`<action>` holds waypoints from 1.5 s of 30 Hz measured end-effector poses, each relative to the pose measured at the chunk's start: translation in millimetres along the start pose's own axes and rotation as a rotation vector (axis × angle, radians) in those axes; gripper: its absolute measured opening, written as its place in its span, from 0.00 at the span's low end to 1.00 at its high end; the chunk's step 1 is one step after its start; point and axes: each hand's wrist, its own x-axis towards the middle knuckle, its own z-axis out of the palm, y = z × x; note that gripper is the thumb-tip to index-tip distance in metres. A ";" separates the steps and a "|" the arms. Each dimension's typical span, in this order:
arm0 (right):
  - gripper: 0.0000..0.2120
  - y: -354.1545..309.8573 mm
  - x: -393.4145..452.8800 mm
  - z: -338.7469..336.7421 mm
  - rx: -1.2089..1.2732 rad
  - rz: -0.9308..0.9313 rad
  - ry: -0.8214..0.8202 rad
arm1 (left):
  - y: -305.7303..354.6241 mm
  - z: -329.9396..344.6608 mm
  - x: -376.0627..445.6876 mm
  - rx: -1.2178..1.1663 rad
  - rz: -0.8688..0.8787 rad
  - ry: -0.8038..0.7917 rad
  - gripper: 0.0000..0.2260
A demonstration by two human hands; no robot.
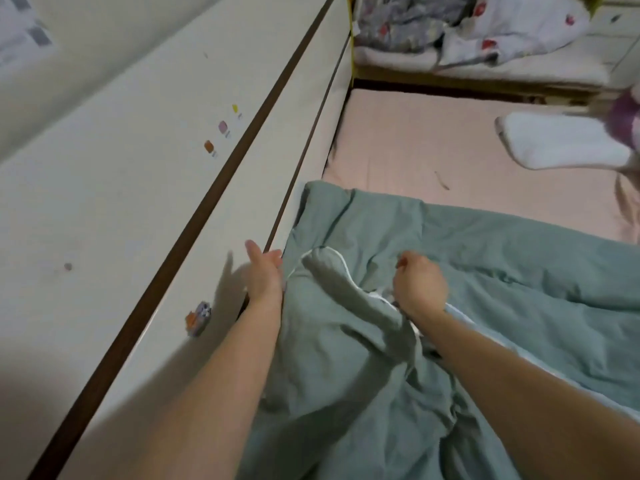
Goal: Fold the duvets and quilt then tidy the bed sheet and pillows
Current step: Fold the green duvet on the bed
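Note:
A sage-green duvet [485,271] with white piping lies rumpled over the near half of the pink bed sheet [415,140]. My left hand [264,271] is at the duvet's left edge beside the wall panel, thumb up, with its fingers tucked into the fabric fold. My right hand [419,282] is curled into a fist that bunches the duvet near a white-piped corner. A white pillow [561,140] lies on the sheet at the far right.
A white wall panel [138,202] with a dark rail and small stickers runs along the bed's left side. Beyond the bed's far edge lies a second mattress with a floral duvet [467,26]. A purple plush [627,119] sits at the right edge.

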 end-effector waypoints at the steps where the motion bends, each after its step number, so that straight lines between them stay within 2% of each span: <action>1: 0.10 -10.4 8.4 7.8 0.056 0.000 -0.030 | 2.6 -0.2 10.2 -0.099 0.052 0.000 0.29; 2: 0.10 -18.9 21.4 21.7 0.144 -0.012 -0.089 | 8.2 4.4 11.5 -0.107 0.149 -0.002 0.29; 3: 0.12 -25.6 29.7 31.6 0.259 -0.013 -0.167 | 10.0 6.9 12.8 0.005 0.269 -0.068 0.28; 4: 0.13 -31.2 31.9 36.7 0.383 -0.011 -0.246 | 2.7 6.3 10.8 0.259 0.375 -0.145 0.30; 6: 0.16 -34.1 41.3 48.4 0.574 -0.038 -0.394 | -28.5 6.3 25.0 0.885 0.421 -0.260 0.50; 7: 0.19 -31.4 45.4 54.1 0.577 -0.086 -0.506 | -50.4 1.2 45.2 1.170 0.384 -0.295 0.58; 8: 0.27 -26.7 50.1 59.1 0.478 -0.151 -0.644 | -67.7 -1.4 66.9 1.375 0.328 -0.307 0.63; 9: 0.36 -21.2 55.0 66.5 0.292 -0.222 -0.775 | -77.8 -1.0 83.3 1.435 0.285 -0.272 0.63; 10: 0.43 -16.3 57.5 72.1 0.071 -0.291 -0.857 | -82.3 2.1 93.0 1.384 0.245 -0.218 0.59; 11: 0.45 -10.3 61.9 81.4 -0.116 -0.356 -0.871 | -86.2 5.3 104.7 1.336 0.262 -0.142 0.53; 12: 0.42 -4.9 67.1 91.6 -0.220 -0.379 -0.836 | -86.5 10.1 114.6 1.350 0.281 -0.092 0.49; 13: 0.32 -1.1 71.1 101.1 -0.239 -0.373 -0.765 | -84.4 15.2 121.6 1.406 0.306 -0.051 0.46; 14: 0.21 -1.3 74.5 105.9 -0.224 -0.369 -0.643 | -77.6 20.1 126.3 1.441 0.333 -0.017 0.44; 15: 0.15 -1.9 76.7 110.5 -0.214 -0.364 -0.490 | -74.1 23.2 133.4 1.419 0.340 0.015 0.41; 17: 0.13 -6.0 80.6 112.0 -0.154 -0.344 -0.129 | -72.6 22.9 146.4 1.233 0.268 0.024 0.41; 19: 0.14 -7.2 88.3 105.5 -0.012 -0.275 0.161 | -77.6 19.1 151.9 0.949 0.076 -0.036 0.50; 21: 0.15 -1.4 102.1 105.0 0.059 -0.189 0.247 | -85.2 13.6 151.8 0.786 -0.034 -0.095 0.54; 22: 0.14 0.9 108.5 105.7 0.057 -0.178 0.187 | -89.0 10.8 152.3 0.772 -0.050 -0.113 0.52; 23: 0.12 0.3 112.9 106.8 0.058 -0.199 0.062 | -92.2 8.7 151.6 0.778 -0.039 -0.120 0.45; 25: 0.09 -9.0 115.2 106.7 0.132 -0.241 -0.281 | -94.0 9.1 150.5 0.917 0.048 -0.170 0.25; 26: 0.08 -18.3 114.6 103.5 0.267 -0.196 -0.422 | -96.3 10.9 150.3 1.011 0.080 -0.233 0.19; 27: 0.07 -28.4 117.3 102.2 0.423 -0.106 -0.491 | -96.8 12.9 149.3 1.069 0.088 -0.299 0.18; 28: 0.09 -35.6 125.3 105.5 0.527 -0.022 -0.487 | -96.2 14.9 149.8 1.100 0.077 -0.354 0.18; 29: 0.12 -40.1 135.9 110.2 0.520 0.040 -0.456 | -91.0 17.6 148.3 1.084 0.047 -0.384 0.17; 30: 0.16 -41.3 145.2 115.8 0.365 0.071 -0.417 | -83.9 20.5 149.4 1.029 0.024 -0.391 0.16; 32: 0.27 -35.2 156.5 127.9 0.036 0.098 -0.360 | -68.0 28.2 156.6 0.802 -0.066 -0.298 0.17; 35: 0.43 -24.5 158.3 130.3 -0.187 0.034 -0.345 | -46.6 50.2 173.9 0.534 -0.136 -0.168 0.39; 37: 0.45 -15.5 169.6 125.6 -0.362 -0.080 -0.283 | -40.9 64.1 190.8 0.477 -0.087 -0.147 0.44; 39: 0.46 -2.0 187.5 126.3 -0.386 -0.065 -0.296 | -39.2 77.8 204.1 0.489 -0.036 -0.126 0.40; 41: 0.42 14.7 196.4 135.0 -0.285 0.050 -0.369 | -44.0 89.0 215.5 0.507 -0.012 -0.151 0.36; 43: 0.26 34.5 194.0 148.5 -0.248 0.105 -0.357 | -56.8 102.0 215.6 0.578 0.000 -0.232 0.28; 45: 0.16 47.6 182.2 157.7 -0.265 0.057 -0.337 | -73.3 115.7 207.0 0.668 0.040 -0.323 0.16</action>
